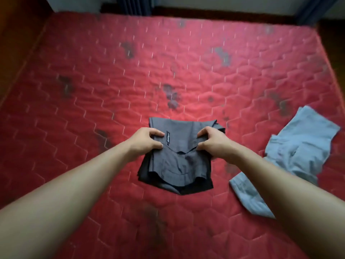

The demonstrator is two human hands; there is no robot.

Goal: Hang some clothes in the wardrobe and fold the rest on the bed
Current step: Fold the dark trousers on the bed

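We are pinching the dark grey shirt (pixel 175 152) at both sides with our left hand (pixel 144 140) and right hand (pixel 212 142), keeping its edges level while folding it on the bed (pixel 93 81).

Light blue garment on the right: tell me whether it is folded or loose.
Loose, not folded. The light blue garment lies rumpled on the red mattress, its edges uneven and a long part trailing toward the camera.

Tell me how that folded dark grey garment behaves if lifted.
Probably floppy: the folded dark grey garment shows wavy, loose lower edges that would likely sag. Its stacked layers may slip apart unless the left hand and right hand pinch both sides.
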